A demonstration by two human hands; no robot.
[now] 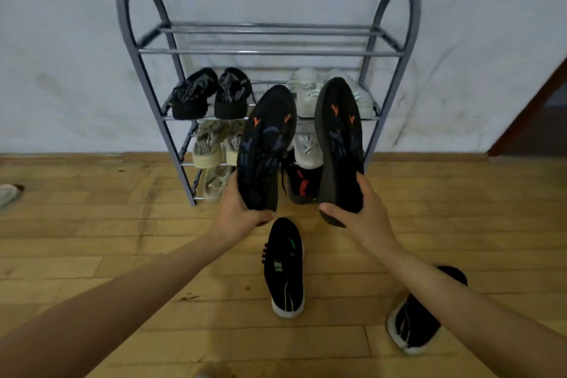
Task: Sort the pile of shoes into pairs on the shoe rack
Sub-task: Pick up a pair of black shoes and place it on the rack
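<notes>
Left fingers: your left hand (237, 215) is wrapped round the heel end of a black shoe (265, 147), thumb along the lower edge, the rest hidden behind it.
Right fingers: your right hand (360, 212) is clamped on the heel of a second black shoe (339, 144), thumb tip on the near edge, fingers over the far side.
Held pair: both soles face you, toes up, each with orange marks and a bluish tread pattern; the two stand side by side, apart, in front of the rack.
Shoe rack (267, 52): grey metal, arched side frames, against a pale wall; its top tier carries no shoes.
Second tier: black sandals (211, 93) on the left, whitish sneakers (306, 92) on the right, partly hidden by the held shoes.
Third tier: cream sneakers (210, 146) left; a white shoe (306, 149) shows between the held pair.
Bottom tier: a beige shoe (214, 182) left, a black shoe with red mark (302, 184) centre.
Floor (122, 239): wooden boards; a black sneaker with green accents (285, 267) lies just below your hands, toe toward you, and a similar black sneaker (417, 322) lies off to the right, partly under your forearm.
Far left edge: a pale object (7, 193), too blurred to identify.
</notes>
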